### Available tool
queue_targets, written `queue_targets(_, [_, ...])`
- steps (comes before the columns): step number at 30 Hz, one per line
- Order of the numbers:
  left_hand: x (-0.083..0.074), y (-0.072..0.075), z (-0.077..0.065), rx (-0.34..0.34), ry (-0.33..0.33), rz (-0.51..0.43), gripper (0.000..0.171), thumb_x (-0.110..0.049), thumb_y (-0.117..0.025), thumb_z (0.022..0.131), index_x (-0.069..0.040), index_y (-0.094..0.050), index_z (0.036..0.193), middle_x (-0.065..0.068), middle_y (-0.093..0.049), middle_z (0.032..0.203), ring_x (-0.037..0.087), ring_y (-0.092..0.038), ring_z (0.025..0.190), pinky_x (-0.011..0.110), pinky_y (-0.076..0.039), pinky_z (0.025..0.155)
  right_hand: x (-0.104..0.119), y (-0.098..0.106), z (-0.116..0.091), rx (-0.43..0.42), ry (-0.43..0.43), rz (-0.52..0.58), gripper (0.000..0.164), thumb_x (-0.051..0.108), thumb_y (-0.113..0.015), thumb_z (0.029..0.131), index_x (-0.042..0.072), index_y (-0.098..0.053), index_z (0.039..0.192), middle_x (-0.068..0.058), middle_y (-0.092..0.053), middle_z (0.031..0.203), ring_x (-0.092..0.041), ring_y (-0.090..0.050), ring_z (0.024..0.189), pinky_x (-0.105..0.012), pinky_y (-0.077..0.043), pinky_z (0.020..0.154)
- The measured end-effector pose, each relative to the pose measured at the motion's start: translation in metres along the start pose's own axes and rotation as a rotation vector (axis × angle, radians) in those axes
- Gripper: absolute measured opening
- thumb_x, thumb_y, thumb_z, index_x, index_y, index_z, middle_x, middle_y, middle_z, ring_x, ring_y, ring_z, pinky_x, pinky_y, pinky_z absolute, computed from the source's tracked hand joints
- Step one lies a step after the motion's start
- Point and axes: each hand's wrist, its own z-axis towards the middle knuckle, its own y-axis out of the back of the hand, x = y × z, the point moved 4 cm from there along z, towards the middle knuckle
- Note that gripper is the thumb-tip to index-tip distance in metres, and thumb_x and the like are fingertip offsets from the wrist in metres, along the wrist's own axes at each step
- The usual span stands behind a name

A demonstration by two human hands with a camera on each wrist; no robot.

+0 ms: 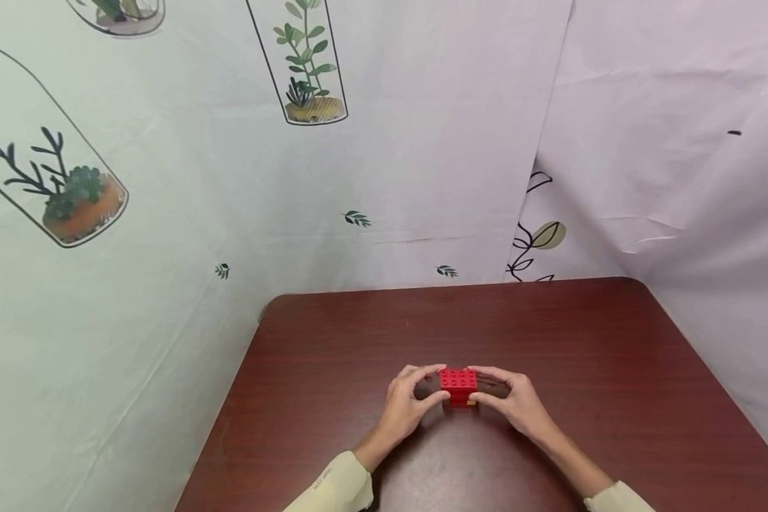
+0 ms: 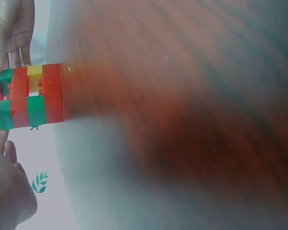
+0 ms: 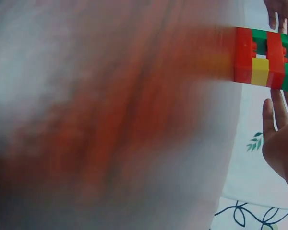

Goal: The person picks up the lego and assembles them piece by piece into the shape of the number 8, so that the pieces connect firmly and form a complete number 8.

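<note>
A small stack of building bricks (image 1: 459,378) stands on the table in front of me, with a studded red brick on top. Both wrist views show its side: red layers alternate with green and yellow bricks, with gaps between them (image 2: 52,93) (image 3: 244,55). My left hand (image 1: 402,400) pinches the top at its left end, thumb in front and a finger behind. Mirroring it, my right hand (image 1: 521,405) pinches the right end. The left wrist view cuts off the top of the stack, partly behind the left hand (image 2: 12,196).
The dark red-brown wooden table (image 1: 333,334) has rounded far corners. A white cloth (image 1: 435,163) printed with plants and leaves hangs behind it and along both sides.
</note>
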Motion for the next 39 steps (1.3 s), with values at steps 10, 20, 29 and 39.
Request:
queue_targets(10, [0.004, -0.001, -0.005, 0.039, 0.059, 0.051, 0.057, -0.032, -0.089, 0.088, -0.017, -0.07, 0.14, -0.001, -0.075, 0.121, 0.016, -0.064, 0.107, 0.036, -0.054, 0.086, -0.006, 0.002, -0.006, -0.005, -0.1, -0.067, 0.053, 0.003, -0.09, 0.082, -0.003, -0.071, 0.131, -0.018, -0.076, 0.119, -0.011, -0.074, 0.104, -0.031, -0.061, 0.083])
queue_targets(20, [0.007, -0.006, -0.01, 0.027, 0.1, 0.068, 0.048, -0.032, -0.086, 0.091, -0.024, -0.07, 0.135, -0.002, -0.076, 0.117, 0.017, -0.066, 0.104, 0.037, -0.053, 0.086, -0.01, -0.004, -0.007, -0.007, -0.179, -0.085, 0.049, 0.005, -0.09, 0.083, -0.006, -0.072, 0.127, -0.019, -0.077, 0.116, -0.018, -0.076, 0.1, -0.032, -0.061, 0.083])
queue_targets(29, [0.009, -0.007, -0.012, 0.028, 0.138, 0.071, 0.042, -0.031, -0.086, 0.091, -0.023, -0.073, 0.13, -0.004, -0.078, 0.117, 0.016, -0.068, 0.105, 0.043, -0.052, 0.092, -0.011, -0.004, -0.008, -0.011, -0.188, -0.134, 0.047, 0.004, -0.089, 0.085, -0.011, -0.072, 0.126, -0.023, -0.077, 0.113, -0.03, -0.077, 0.1, -0.031, -0.061, 0.083])
queue_targets(39, [0.008, -0.008, -0.012, 0.014, 0.114, 0.086, 0.037, -0.031, -0.085, 0.092, -0.023, -0.076, 0.127, -0.006, -0.079, 0.111, 0.014, -0.067, 0.099, 0.042, -0.051, 0.089, -0.006, -0.004, -0.008, -0.025, -0.2, -0.102, 0.044, 0.004, -0.087, 0.086, -0.008, -0.074, 0.126, -0.021, -0.076, 0.116, -0.033, -0.076, 0.106, -0.027, -0.06, 0.083])
